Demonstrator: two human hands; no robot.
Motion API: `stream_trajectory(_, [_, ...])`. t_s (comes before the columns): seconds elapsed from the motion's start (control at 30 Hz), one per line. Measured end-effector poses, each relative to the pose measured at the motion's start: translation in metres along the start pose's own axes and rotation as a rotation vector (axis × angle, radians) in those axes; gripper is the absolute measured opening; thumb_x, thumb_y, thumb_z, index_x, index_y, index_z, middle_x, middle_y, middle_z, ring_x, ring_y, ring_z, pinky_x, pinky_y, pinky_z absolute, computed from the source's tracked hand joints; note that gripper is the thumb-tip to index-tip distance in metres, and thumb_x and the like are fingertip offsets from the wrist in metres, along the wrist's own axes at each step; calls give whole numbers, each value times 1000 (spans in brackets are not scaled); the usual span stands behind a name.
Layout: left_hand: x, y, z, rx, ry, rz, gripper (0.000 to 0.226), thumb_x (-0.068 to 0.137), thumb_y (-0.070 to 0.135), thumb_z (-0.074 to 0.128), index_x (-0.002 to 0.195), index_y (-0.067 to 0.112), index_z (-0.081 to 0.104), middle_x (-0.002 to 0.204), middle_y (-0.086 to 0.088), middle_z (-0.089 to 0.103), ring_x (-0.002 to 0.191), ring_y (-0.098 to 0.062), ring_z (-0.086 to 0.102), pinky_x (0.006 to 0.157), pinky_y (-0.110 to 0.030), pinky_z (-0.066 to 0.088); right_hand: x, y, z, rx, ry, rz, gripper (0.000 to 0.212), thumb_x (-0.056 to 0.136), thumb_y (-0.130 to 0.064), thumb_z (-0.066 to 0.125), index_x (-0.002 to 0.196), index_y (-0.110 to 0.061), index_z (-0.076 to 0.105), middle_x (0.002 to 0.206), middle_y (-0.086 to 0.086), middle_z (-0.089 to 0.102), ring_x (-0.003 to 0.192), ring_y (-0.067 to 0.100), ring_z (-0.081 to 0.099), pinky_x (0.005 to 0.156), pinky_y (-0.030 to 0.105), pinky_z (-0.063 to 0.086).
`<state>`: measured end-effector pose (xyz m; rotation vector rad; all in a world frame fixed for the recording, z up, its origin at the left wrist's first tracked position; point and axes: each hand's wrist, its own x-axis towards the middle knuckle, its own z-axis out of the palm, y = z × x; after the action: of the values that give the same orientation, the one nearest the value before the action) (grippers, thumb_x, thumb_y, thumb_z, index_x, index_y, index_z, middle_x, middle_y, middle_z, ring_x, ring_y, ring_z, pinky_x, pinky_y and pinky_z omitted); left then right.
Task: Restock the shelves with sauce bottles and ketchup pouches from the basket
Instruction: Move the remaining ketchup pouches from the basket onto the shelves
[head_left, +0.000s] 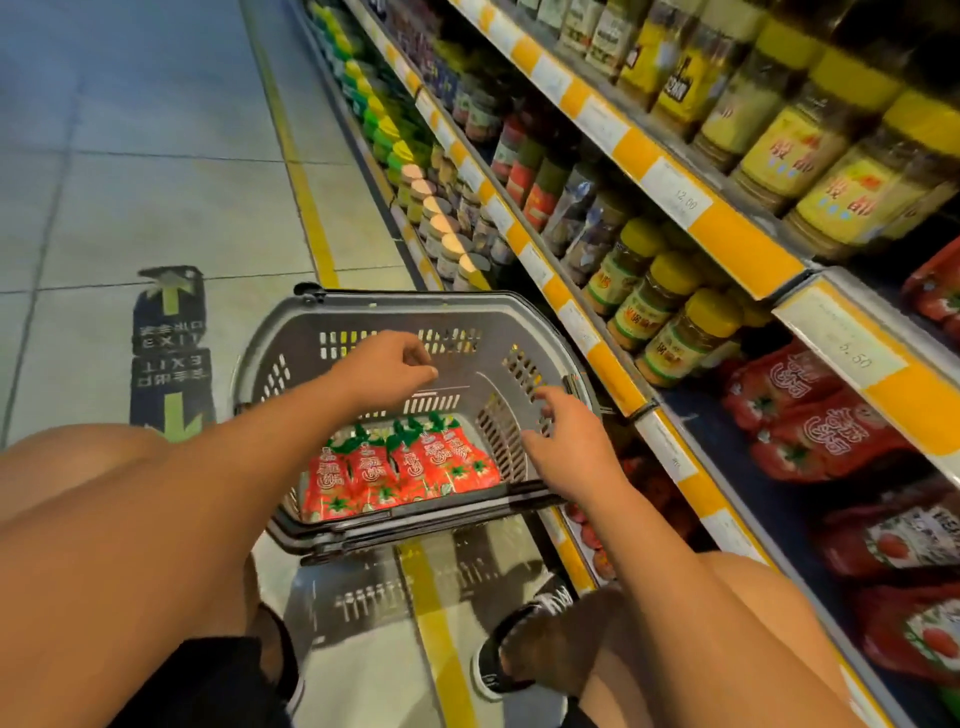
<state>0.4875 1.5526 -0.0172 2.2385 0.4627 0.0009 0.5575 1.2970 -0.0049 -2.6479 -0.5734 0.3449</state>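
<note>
- So, reaching-in stage: left hand hovers over the basket, fingers loosely curled, holding nothing.
- Ketchup pouches stand in a row at the basket's near end.
- Right hand is relaxed and empty over the basket's right rim.
- Next up, I'd guess: dip down, pinch a pouch top, swing it to the shelf right of the basket.

A grey plastic basket with slotted walls is standing on the floor just beside the shelves. Red ketchup pouches with green tops are lying side by side inside it. More red pouches are lying on the lower shelf.
</note>
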Motion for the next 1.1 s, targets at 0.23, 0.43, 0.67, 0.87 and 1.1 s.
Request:
stream_trajectory(0.23, [13, -35, 17, 94, -82, -124, 20, 92, 33, 67, 106, 19, 68, 102, -1, 69, 90, -19, 65, 87, -41, 58, 13, -10, 36, -28, -182, 32, 62, 94, -36, 69, 150, -20, 45, 145, 9, 55, 127, 30, 57, 102, 44, 51])
stream_trajectory(0.43, [27, -64, 34, 135, -173, -223, 19, 91, 33, 68, 97, 15, 66, 102, -7, 68, 92, -26, 64, 80, -40, 55, 37, -15, 64, -48, -289, 73, 62, 94, -36, 70, 149, -18, 47, 144, 9, 58, 110, 27, 64, 92, 38, 53])
stream_trajectory(0.67, [47, -108, 48, 150, -230, -370, 21, 91, 29, 64, 102, 11, 65, 96, -8, 68, 86, -23, 65, 74, -36, 56, 74, -14, 116, -103, -432, 110, 65, 92, -33, 71, 149, -15, 49, 147, 11, 56, 128, 29, 58, 99, 35, 48])
stream_trajectory(0.87, [75, -133, 73, 119, -227, -482, 22, 90, 22, 61, 107, 8, 62, 89, -7, 63, 78, -21, 62, 67, -34, 53, 120, -6, 144, -162, -505, 107, 67, 91, -34, 70, 150, -13, 47, 147, 11, 56, 119, 30, 63, 91, 35, 51])
stream_trajectory(1.1, [99, -161, 122, 143, -320, -571, 20, 95, 26, 60, 95, 7, 59, 101, -18, 66, 81, -27, 64, 64, -33, 47, 154, 20, 178, -250, -627, 116, 45, 91, -24, 68, 132, -8, 59, 127, 14, 65, 99, 28, 61, 76, 32, 45])
